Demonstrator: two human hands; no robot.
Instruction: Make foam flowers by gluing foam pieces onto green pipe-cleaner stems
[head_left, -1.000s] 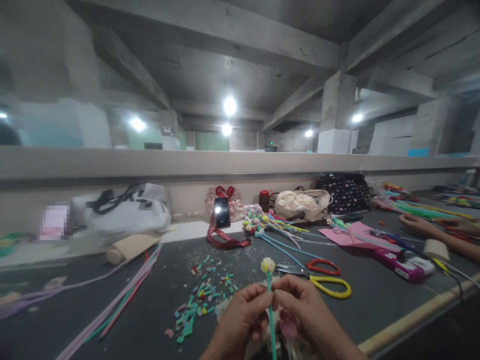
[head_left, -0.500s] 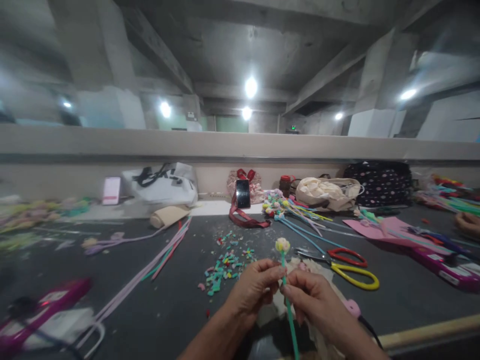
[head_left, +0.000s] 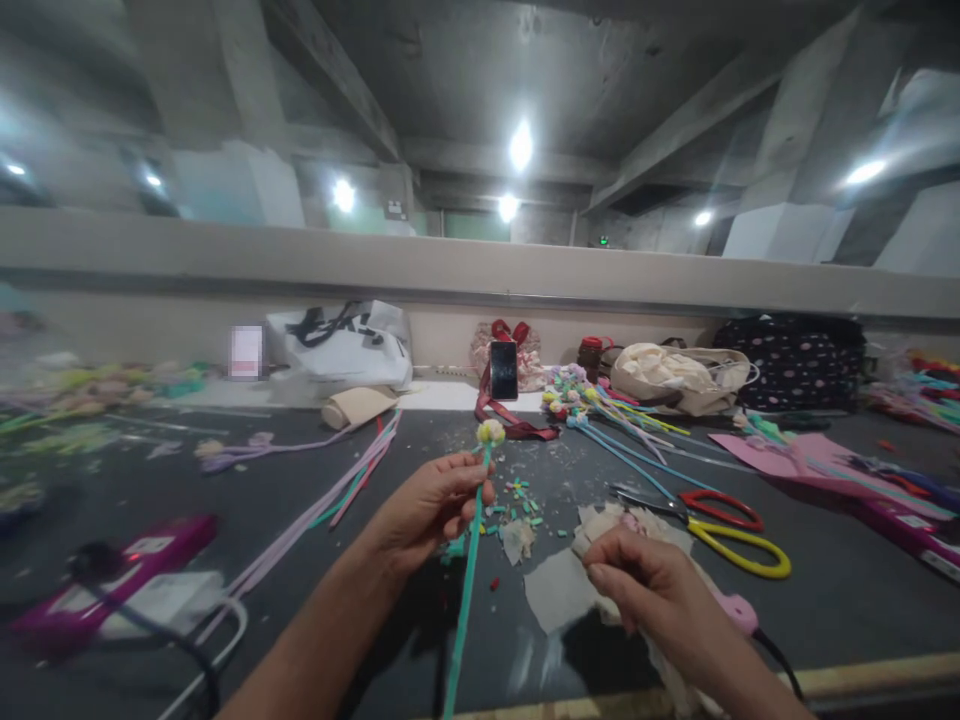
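Note:
My left hand (head_left: 442,505) pinches the green stem of a pipe-cleaner flower (head_left: 491,433), whose small head is pale yellow and pinkish. The stem slants down toward the table's front edge. Over a crumpled beige sheet (head_left: 551,590) on the right, my right hand (head_left: 637,575) is closed, thumb against fingers; whether anything is in it I cannot make out. Beside that wrist lies a pink tool (head_left: 739,610) with a black cord, partly hidden. Scissors (head_left: 690,510) with one red and one yellow handle rest just beyond my right hand.
Small coloured clippings (head_left: 521,505) are scattered mid-table. Finished flowers (head_left: 574,395) lie behind them, near an upright phone (head_left: 504,370). Lilac pipe cleaners (head_left: 315,500) and a magenta device (head_left: 135,565) are at left. Bags, including a white one (head_left: 345,345), line the back; pink paper (head_left: 780,465) lies right.
My right hand has come off the stem and moved right, over the beige sheet. My left hand has carried the flower to the left. The camera view has shifted slightly.

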